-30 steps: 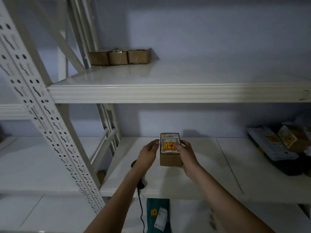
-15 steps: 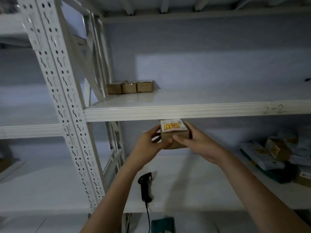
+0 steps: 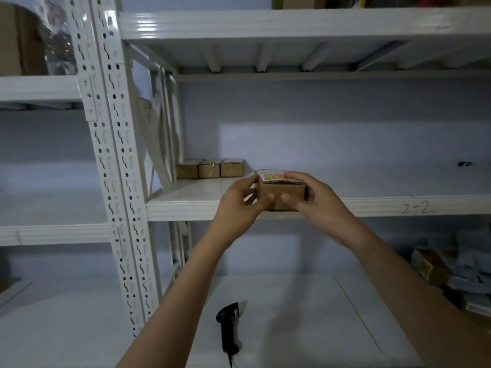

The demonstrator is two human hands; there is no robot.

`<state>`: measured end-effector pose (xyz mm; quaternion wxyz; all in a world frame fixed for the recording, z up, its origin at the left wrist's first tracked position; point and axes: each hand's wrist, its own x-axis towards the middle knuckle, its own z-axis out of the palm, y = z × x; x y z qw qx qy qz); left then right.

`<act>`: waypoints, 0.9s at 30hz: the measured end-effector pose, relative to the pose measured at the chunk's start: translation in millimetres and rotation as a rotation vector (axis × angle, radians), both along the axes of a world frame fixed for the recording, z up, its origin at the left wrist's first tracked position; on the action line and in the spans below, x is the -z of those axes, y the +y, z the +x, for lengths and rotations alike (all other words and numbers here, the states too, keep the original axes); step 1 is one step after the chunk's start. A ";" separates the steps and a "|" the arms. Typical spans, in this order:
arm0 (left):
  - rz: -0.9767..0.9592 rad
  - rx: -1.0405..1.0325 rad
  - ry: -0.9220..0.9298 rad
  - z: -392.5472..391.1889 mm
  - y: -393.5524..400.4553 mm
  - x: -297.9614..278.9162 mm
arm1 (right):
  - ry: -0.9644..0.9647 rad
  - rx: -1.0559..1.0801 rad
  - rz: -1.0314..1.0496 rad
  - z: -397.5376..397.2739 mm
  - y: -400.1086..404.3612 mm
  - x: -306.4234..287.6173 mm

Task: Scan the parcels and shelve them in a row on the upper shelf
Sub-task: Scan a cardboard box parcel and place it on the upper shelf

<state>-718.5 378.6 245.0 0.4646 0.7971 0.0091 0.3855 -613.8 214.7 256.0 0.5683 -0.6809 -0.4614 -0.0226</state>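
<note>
A small brown cardboard parcel (image 3: pixel 281 193) with a white and yellow label on top is held at the front lip of the upper shelf (image 3: pixel 372 205). My left hand (image 3: pixel 239 201) grips its left side and my right hand (image 3: pixel 309 197) its right side and top. Three similar parcels (image 3: pixel 210 168) stand side by side in a row at the back left of that shelf. A black handheld scanner (image 3: pixel 228 326) lies on the lower shelf (image 3: pixel 305 301), below my arms.
A white perforated upright (image 3: pixel 111 166) stands at left. More parcels and bags (image 3: pixel 451 272) are piled at the right of the lower shelf. Another shelf (image 3: pixel 292 25) runs overhead, carrying boxes. "2-2" is written on the upper shelf's front edge.
Both hands have lifted the parcel from the lower shelf's level up to the upper shelf's front edge. The view has tilted upward. The scanner stays on the lower shelf.
</note>
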 end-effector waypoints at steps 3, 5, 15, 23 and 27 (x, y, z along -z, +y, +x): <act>0.042 -0.017 0.038 34.4 12.6 -9.8 | -0.102 0.072 -0.060 37.3 17.0 -7.0; 0.105 -0.061 0.055 57.3 20.9 -9.4 | -0.154 0.123 -0.129 63.4 28.0 -7.0; 0.466 -0.367 0.354 143.8 64.6 -20.1 | -0.299 0.181 -0.490 161.0 81.7 -19.5; 0.779 -0.464 0.569 193.0 102.1 -49.1 | -0.365 0.218 -0.735 203.7 133.8 -45.3; 0.909 -0.575 0.745 215.0 117.5 -56.8 | -0.431 0.284 -0.878 220.8 169.1 -49.8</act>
